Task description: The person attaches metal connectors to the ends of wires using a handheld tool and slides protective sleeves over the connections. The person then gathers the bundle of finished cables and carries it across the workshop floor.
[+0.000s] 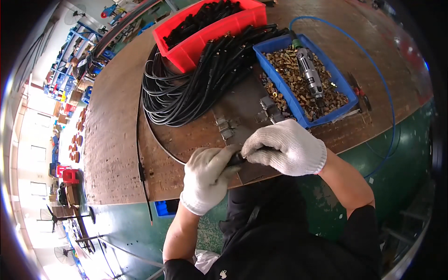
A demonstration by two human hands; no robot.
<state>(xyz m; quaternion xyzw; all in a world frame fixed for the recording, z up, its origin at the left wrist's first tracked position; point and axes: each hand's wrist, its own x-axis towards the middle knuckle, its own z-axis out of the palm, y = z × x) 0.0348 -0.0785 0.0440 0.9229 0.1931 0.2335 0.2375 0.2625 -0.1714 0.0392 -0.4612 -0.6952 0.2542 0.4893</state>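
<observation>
Both of my hands wear white knit gloves and meet near the front edge of the brown table (116, 154). My left hand (207, 175) is closed round the black end piece (237, 159) of a cable (164, 148). That cable curves back from the hand toward a bundle of black cables (182, 100). With fingertips pinched at the tip of the same end piece, my right hand (289, 147) touches it from the right. Whether a small part sits between those fingers is hidden.
A red bin (219, 30) of black parts stands behind the bundle. Right of it, a blue bin (282, 86) holds small brass-coloured pieces, with a grey air tool (309, 70) on top and a blue hose (373, 56) attached. Pliers (361, 93) lie beside it. One loose cable (140, 140) overhangs the front edge.
</observation>
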